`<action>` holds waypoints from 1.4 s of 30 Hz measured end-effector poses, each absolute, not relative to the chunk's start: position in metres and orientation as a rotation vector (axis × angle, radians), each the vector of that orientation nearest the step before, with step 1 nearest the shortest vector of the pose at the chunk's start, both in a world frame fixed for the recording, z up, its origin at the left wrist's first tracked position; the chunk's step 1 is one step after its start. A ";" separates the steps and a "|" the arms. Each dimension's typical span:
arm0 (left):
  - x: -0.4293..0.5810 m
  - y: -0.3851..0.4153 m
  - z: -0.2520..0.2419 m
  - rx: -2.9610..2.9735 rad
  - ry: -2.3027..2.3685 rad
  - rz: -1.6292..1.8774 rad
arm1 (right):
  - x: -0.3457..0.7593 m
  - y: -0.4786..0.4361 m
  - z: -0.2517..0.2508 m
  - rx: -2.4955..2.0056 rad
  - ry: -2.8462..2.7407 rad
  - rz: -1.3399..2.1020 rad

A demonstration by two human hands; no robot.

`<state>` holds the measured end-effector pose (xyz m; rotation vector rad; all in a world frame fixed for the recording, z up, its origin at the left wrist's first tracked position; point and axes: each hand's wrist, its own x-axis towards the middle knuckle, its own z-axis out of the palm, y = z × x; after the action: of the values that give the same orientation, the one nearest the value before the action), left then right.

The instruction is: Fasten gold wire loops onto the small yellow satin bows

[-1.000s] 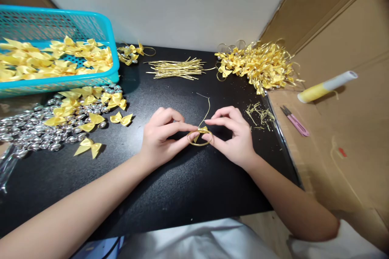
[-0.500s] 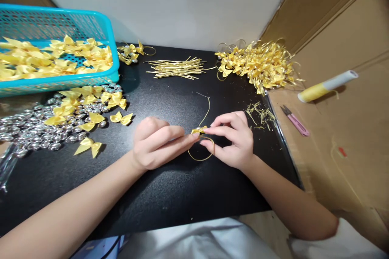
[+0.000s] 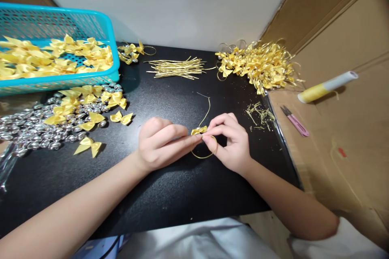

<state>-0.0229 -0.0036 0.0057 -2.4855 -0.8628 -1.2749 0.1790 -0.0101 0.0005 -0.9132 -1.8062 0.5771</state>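
A small yellow ribbon bow [image 3: 199, 130] sits at the fingertips of both hands, above the middle of the black table [image 3: 170, 194]. Below it hangs a loop of gold cord [image 3: 203, 157], and a thin cord end [image 3: 209, 107] runs up and away from the bow over the tabletop. My left hand [image 3: 167, 143] is closed, its fingertips pinching at the base of the bow. On the other side, my right hand [image 3: 229, 139] pinches the cord loop between thumb and fingers. The exact crossing of the cord is hidden by the fingertips.
At left stand a teal basket [image 3: 117, 66] of yellow bows and a heap of silver beads [image 3: 39, 129] with loose bows. Behind lie cut gold cords [image 3: 176, 68] and a pile of finished bows [image 3: 267, 64]. Pink snips [image 3: 294, 121], cord scraps [image 3: 259, 115] and a spool [image 3: 328, 85] are right.
My left hand has shifted slightly to the right. My right thumb and fingers have come together on the cord, and the loop has narrowed and tilted.
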 end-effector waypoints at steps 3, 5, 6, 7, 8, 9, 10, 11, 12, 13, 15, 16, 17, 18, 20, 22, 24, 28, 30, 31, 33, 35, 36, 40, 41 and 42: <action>-0.023 0.001 0.006 -2.681 -1.203 -1.152 | 0.185 -0.004 -0.002 -1.079 -1.762 0.601; -0.023 0.002 0.006 -2.829 -1.488 -0.974 | 0.189 0.002 -0.006 -1.221 -1.713 0.651; -0.023 0.001 0.006 -2.874 -1.597 -0.909 | 0.190 0.004 -0.007 -1.275 -1.699 0.688; -0.023 0.000 0.005 -2.900 -1.670 -0.870 | 0.191 0.006 -0.009 -1.311 -1.697 0.724; -0.023 -0.001 0.004 -2.913 -1.719 -0.846 | 0.191 0.007 -0.011 -1.334 -1.705 0.752; -0.022 -0.002 0.002 -2.920 -1.749 -0.832 | 0.191 0.007 -0.012 -1.344 -1.719 0.767; -0.020 -0.003 0.000 -2.927 -1.764 -0.825 | 0.191 0.007 -0.013 -1.346 -1.735 0.773; -0.019 -0.003 -0.002 -2.936 -1.770 -0.823 | 0.190 0.006 -0.014 -1.343 -1.748 0.769; -0.017 -0.003 -0.003 -2.943 -1.777 -0.823 | 0.189 0.006 -0.015 -1.339 -1.761 0.763; -0.016 -0.003 -0.005 -2.948 -1.788 -0.826 | 0.188 0.005 -0.015 -1.333 -1.770 0.756; -0.013 -0.002 -0.007 -2.958 -1.815 -0.852 | 0.187 0.004 -0.014 -1.320 -1.788 0.751; -0.012 -0.001 -0.007 -2.963 -1.830 -0.880 | 0.187 0.004 -0.014 -1.316 -1.795 0.750; -0.011 -0.001 -0.007 -2.971 -1.847 -0.917 | 0.187 0.004 -0.014 -1.312 -1.801 0.748; -0.011 -0.001 -0.006 -2.974 -1.874 -0.964 | 0.187 0.004 -0.014 -1.308 -1.805 0.746; -0.009 -0.001 -0.004 -2.942 -1.996 -1.075 | 0.186 0.004 -0.013 -1.299 -1.796 0.752; -0.009 -0.003 -0.002 -2.881 -2.193 -1.195 | 0.185 0.003 -0.013 -1.281 -1.760 0.789; -0.008 -0.004 -0.002 -2.843 -2.388 -1.343 | 0.184 0.001 -0.013 -1.250 -1.709 0.843; -0.006 -0.005 -0.005 -2.857 -2.556 -1.746 | 0.180 -0.002 -0.015 -1.182 -1.643 0.864; -0.005 -0.005 -0.006 -2.847 -2.575 -1.923 | 0.180 -0.003 -0.015 -1.175 -1.631 0.849; -0.005 -0.005 -0.006 -2.848 -2.575 -1.986 | 0.180 -0.003 -0.015 -1.180 -1.630 0.841; -0.004 -0.005 -0.005 -2.866 -2.564 -2.043 | 0.180 -0.003 -0.015 -1.194 -1.634 0.818; -0.003 -0.006 -0.005 -2.880 -2.545 -2.038 | 0.179 -0.002 -0.014 -1.198 -1.640 0.795; -0.003 -0.006 -0.005 -2.878 -2.537 -2.026 | 0.179 -0.002 -0.014 -1.194 -1.641 0.787; -0.001 -0.008 -0.006 -2.854 -2.517 -2.008 | 0.178 -0.003 -0.014 -1.194 -1.645 0.755; -0.001 -0.008 -0.006 -2.844 -2.515 -2.014 | 0.177 -0.003 -0.014 -1.196 -1.647 0.745; 0.000 -0.008 -0.006 -2.833 -2.512 -2.025 | 0.177 -0.004 -0.015 -1.197 -1.648 0.735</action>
<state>0.0002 -0.0081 -0.0062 -2.8331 -2.5124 -2.0248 0.1771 -0.0036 -0.0147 -1.1967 -1.6480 0.7352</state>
